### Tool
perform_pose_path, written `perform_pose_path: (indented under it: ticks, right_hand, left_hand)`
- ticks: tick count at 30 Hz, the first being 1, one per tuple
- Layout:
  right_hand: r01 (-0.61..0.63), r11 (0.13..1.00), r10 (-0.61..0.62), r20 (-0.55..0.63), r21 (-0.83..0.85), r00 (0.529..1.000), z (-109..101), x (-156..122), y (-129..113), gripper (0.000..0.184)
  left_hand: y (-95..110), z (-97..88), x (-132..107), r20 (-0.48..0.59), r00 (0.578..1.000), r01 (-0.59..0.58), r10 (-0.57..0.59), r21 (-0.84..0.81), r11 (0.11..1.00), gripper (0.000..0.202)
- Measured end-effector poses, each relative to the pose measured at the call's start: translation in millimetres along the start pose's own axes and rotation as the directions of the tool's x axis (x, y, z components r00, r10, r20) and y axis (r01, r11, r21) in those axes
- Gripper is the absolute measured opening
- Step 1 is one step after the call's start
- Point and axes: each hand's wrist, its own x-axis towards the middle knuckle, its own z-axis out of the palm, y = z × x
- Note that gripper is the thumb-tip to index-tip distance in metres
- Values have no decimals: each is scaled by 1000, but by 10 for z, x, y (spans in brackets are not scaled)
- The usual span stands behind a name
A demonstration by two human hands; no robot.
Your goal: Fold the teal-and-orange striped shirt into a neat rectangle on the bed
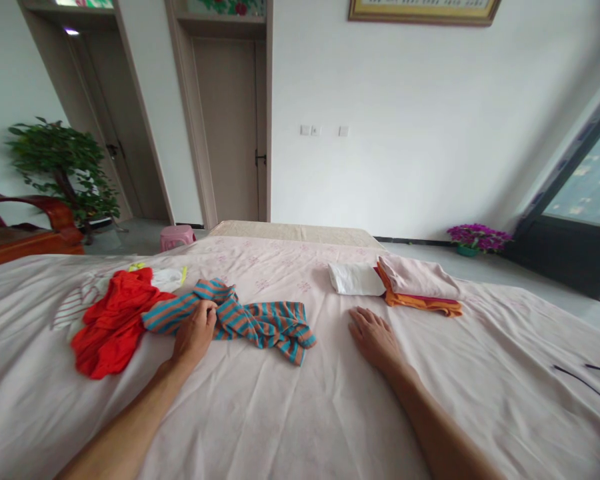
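Observation:
A crumpled garment with teal and brown stripes (260, 320) lies on the pink sheet of the bed (290, 413). My left hand (196, 331) is closed on its near edge, fingers pinching the cloth. My right hand (375, 337) rests flat on the sheet with fingers stretched out, holding nothing, just in front of a stack of folded clothes. That stack has a pale pink piece (417, 277) on top of an orange one (425, 303), with a folded white piece (355, 278) beside it.
A loose red garment (113, 323) lies left of the striped one, with a white striped piece (77, 300) and a white-and-yellow piece (167, 277) behind it. Beyond the bed are a pink stool (177, 236), a potted tree (63, 167), a wooden chair (25, 233) and purple flowers (477, 237).

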Motion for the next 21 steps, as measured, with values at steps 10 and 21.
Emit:
perform_pose_path:
  ticks: [10,21]
  right_hand:
    - [0,1000,0,10,17,1000,-6,-4,3,50]
    - [-7,999,7,0,45,1000,0,-4,1,48]
  left_hand:
    - [-44,-38,57,-168,965,154,-199,-245,957,23]
    - [57,-74,33,68,996,57,-53,-59,997,28]
